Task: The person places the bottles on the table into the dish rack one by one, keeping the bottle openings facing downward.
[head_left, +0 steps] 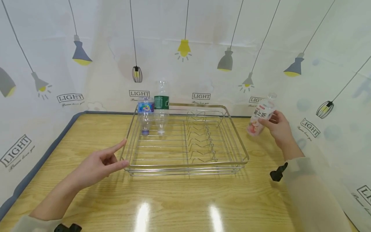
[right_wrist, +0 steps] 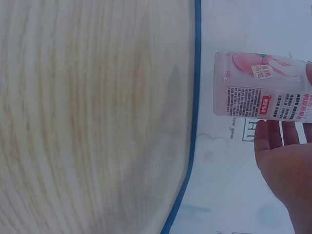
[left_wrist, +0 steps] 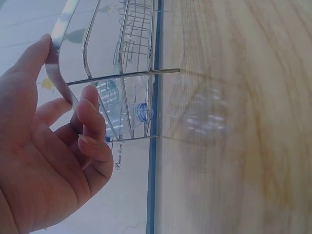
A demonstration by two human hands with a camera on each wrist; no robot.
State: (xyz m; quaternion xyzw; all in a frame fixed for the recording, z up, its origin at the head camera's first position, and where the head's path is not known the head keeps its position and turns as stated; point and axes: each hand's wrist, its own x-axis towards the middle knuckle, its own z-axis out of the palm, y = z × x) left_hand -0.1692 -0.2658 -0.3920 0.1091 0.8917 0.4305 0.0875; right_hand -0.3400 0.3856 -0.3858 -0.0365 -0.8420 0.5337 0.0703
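Observation:
A chrome wire dish rack [head_left: 188, 165] stands on the table. My left hand [head_left: 97, 166] holds its near left corner, thumb at the front rim and index finger along the left side; the other fingers curl loosely in the left wrist view. My right hand [head_left: 279, 129] grips a clear bottle with a white and pink peach-tea label [head_left: 260, 116], right of the rack. This bottle is slightly tilted, close over the table, its neck up. Upside down at the rack's back left are a blue-labelled bottle [head_left: 146, 108] and a taller green-labelled bottle [head_left: 161, 103], caps at the bottom.
Wavy wire dividers [head_left: 200, 140] line the right part of the rack. The wooden table [head_left: 179, 199] ends at a dark blue edge [head_left: 65, 129], beyond which a wall covering [head_left: 162, 29] with printed lamps rises close behind and at both sides.

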